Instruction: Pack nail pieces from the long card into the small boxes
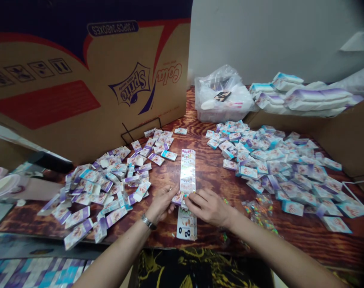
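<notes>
My left hand (163,204), with a metal watch band at the wrist, grips a small white-and-purple carton (177,197) from its left side. My right hand (207,206) meets it from the right, fingers pinched at the carton's end. Between those fingertips shows a bit of a small candy packet (186,196) with coloured specks, mostly hidden. Beneath both hands lies a long strip of printed sticker sheets (188,168), whose lower part (187,228) shows nail-like designs. More clear packets of colourful candies (260,210) rest right of my right forearm.
Loose cartons (109,188) are heaped on the left, some with open flaps. A larger heap of cartons (274,160) covers the right. Behind stand a big cardboard box (94,92), a plastic tub with bags (222,114) and wrapped packs (316,98). A pink-white cup (28,188) lies at left.
</notes>
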`<state>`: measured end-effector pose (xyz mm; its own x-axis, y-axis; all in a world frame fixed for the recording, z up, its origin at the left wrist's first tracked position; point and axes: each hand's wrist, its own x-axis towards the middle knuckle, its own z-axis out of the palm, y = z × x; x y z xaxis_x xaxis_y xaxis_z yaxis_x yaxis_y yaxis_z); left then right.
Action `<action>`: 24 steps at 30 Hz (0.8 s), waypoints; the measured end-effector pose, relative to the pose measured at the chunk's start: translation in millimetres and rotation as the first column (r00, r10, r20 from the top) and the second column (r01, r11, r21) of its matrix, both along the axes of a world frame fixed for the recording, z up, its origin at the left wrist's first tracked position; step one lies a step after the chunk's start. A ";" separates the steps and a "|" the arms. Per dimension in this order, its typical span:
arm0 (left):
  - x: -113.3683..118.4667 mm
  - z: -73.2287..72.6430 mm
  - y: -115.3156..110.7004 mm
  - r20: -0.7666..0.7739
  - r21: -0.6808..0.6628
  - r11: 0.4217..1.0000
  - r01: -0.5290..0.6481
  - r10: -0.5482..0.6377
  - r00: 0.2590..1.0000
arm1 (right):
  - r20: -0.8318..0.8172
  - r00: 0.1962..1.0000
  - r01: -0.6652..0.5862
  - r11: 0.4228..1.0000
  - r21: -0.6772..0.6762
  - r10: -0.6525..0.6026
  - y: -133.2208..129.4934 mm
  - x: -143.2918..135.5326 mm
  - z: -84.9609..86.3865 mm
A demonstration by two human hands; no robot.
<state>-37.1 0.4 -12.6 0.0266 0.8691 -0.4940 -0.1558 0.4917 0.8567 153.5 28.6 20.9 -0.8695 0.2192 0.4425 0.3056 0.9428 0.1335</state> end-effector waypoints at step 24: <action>11.5 -4.4 -32.4 -0.946 0.263 0.663 0.700 0.035 0.322 | -0.196 0.461 -0.280 0.068 -0.957 -0.865 -27.3 -34.2 -44.1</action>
<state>-25.5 -32.0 -17.0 0.3026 0.9467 0.1103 0.8399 -0.3195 0.4388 119.3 1.3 -23.1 -0.0900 0.9871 -0.1325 -0.0110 -0.1340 -0.9909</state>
